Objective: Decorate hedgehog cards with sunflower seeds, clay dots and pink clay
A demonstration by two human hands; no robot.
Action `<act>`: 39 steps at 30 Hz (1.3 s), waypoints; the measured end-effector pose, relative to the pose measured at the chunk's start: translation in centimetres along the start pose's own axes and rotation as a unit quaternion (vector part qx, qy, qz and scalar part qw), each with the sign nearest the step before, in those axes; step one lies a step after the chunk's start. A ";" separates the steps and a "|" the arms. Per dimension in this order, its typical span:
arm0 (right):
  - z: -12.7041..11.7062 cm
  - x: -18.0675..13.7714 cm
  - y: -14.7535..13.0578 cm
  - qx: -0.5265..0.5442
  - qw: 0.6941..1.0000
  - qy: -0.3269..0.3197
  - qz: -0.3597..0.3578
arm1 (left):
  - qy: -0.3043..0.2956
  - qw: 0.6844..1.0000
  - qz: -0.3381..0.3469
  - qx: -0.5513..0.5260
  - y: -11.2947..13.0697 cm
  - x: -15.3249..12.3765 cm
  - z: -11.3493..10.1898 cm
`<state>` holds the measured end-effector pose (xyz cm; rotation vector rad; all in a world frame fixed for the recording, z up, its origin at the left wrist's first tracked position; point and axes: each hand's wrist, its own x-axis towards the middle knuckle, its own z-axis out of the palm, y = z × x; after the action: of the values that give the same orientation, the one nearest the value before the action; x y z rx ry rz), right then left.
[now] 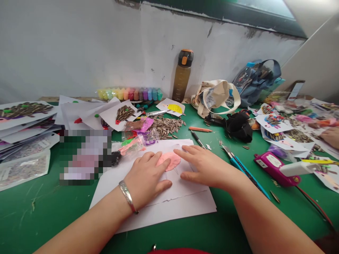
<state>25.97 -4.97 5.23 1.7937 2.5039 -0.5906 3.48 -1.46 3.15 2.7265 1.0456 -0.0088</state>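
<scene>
A flattened patch of pink modelling clay point(172, 160) lies on a white sheet of paper point(182, 204), over thin pencil lines. My left hand point(148, 171) rests on the paper with its fingers outstretched, the fingertips touching the clay's left edge. On the other side, my right hand point(197, 164) has its fingers spread at the right edge of the clay. Neither hand grips anything. Just beyond the paper lie a black pen point(198, 139) and an orange pencil-like stick point(200, 129). Plastic packets of coloured clay point(135, 144) sit at the paper's far left.
Sunflower seeds point(166, 126) are heaped behind the paper. A water bottle point(183, 76) stands at the wall. To the right lie a blue utility knife point(246, 173) and a magenta corded device point(277, 168). Stacked seed pictures point(26, 120) fill the left. Another person's hand point(331, 137) shows far right.
</scene>
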 end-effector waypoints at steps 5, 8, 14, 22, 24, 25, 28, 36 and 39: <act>0.9 0.3 -1.0 -0.051 0.999 0.007 0.011 | 0.001 1.000 0.001 0.000 0.0 0.0 0.0; 0.7 0.3 -1.0 -0.048 0.999 0.007 0.014 | -0.003 1.000 0.000 0.004 0.0 0.1 0.0; 0.1 0.1 -0.5 -0.012 1.000 -0.011 0.007 | -0.007 1.000 -0.005 -0.002 -0.1 0.0 0.0; 1.1 0.6 -1.7 -0.065 0.998 0.010 0.022 | 0.000 1.000 -0.003 -0.008 -0.1 0.0 0.1; 0.9 0.5 -1.4 -0.061 0.998 0.008 0.021 | 0.001 1.000 -0.002 -0.010 -0.1 0.0 0.0; 0.7 0.5 -1.2 -0.055 0.998 0.005 0.019 | 0.002 1.000 -0.002 -0.011 -0.1 0.0 0.0; 0.4 0.3 -0.6 -0.031 0.999 -0.003 0.011 | 0.003 1.000 -0.005 -0.013 0.0 0.0 0.0; 1.5 0.7 -1.8 -0.082 0.996 0.023 0.023 | 0.002 1.000 -0.003 -0.014 -0.1 0.2 0.0; 1.4 0.8 -1.7 -0.081 0.996 0.024 0.029 | -0.003 1.000 -0.006 -0.008 0.0 0.2 -0.1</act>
<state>23.83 -5.14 4.31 1.8344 2.4398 -0.3371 3.61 -1.31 3.20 2.7046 1.0555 -0.0118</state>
